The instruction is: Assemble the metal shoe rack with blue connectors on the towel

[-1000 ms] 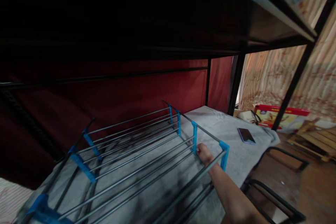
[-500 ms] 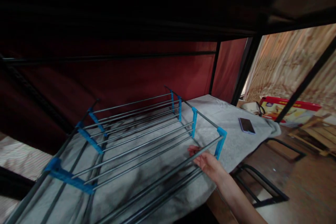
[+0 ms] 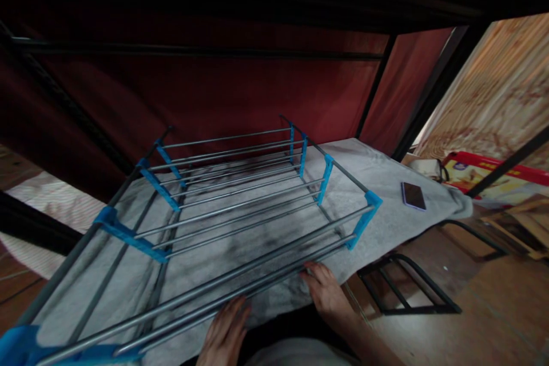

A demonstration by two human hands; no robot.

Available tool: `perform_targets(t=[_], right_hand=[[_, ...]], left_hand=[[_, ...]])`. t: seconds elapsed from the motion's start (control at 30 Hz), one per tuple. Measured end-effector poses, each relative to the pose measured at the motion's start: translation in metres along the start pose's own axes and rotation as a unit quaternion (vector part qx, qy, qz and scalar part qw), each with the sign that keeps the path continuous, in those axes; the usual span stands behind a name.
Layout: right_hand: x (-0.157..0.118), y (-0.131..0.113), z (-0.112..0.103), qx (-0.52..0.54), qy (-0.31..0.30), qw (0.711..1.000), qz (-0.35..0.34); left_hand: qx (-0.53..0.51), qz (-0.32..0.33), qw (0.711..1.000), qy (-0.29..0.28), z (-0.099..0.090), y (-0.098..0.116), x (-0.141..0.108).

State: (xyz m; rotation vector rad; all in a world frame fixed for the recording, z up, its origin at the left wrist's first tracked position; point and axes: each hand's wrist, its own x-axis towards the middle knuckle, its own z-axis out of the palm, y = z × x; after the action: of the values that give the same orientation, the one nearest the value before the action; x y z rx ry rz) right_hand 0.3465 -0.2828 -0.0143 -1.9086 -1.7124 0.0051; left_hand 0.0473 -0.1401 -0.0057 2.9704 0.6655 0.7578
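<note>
A shoe rack (image 3: 240, 204) of grey metal rods with blue plastic brackets lies across a grey cloth. At its near side, my left hand (image 3: 226, 329) has its fingers stretched forward, the tips at the lowest front rod. Farther right, my right hand (image 3: 325, 291) rests its fingertips against or just beside the same rod, fingers loosely bent. Neither hand visibly wraps round a rod. One blue corner bracket (image 3: 362, 220) stands beyond my right hand. Another blue bracket (image 3: 21, 346) is cut off at the lower left.
The grey cloth (image 3: 343, 160) covers a bed inside a black metal frame (image 3: 441, 86) with a dark red curtain (image 3: 240, 91) behind. A phone (image 3: 413, 195) lies at the right. Beyond the edge are a black metal stand (image 3: 422, 277), a red-yellow box (image 3: 493, 177) and wooden pieces (image 3: 518, 226).
My right hand has drawn back from the upper front rod to the near lower rod. My left hand has come into view at the front. The camera view has tilted down somewhat.
</note>
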Motion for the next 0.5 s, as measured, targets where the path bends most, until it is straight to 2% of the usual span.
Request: perform_targets(t=[0.1, 0.27, 0.37, 0.5], right_hand=[[0.006, 0.004, 0.004, -0.01, 0.007, 1.0, 0.001], [0.018, 0.012, 0.005, -0.026, -0.007, 0.999, 0.021], [0.025, 0.02, 0.003, -0.046, -0.016, 0.998, 0.026], [0.026, 0.041, 0.001, -0.074, -0.02, 0.997, 0.025]], left_hand=[[0.078, -0.026, 0.996, -0.019, 0.019, -0.015, -0.007], [0.094, -0.047, 0.99, -0.098, 0.027, -0.034, -0.004], [0.082, -0.055, 0.986, -0.132, 0.025, -0.036, 0.004], [0.052, -0.066, 0.98, -0.18, 0.01, -0.021, 0.017]])
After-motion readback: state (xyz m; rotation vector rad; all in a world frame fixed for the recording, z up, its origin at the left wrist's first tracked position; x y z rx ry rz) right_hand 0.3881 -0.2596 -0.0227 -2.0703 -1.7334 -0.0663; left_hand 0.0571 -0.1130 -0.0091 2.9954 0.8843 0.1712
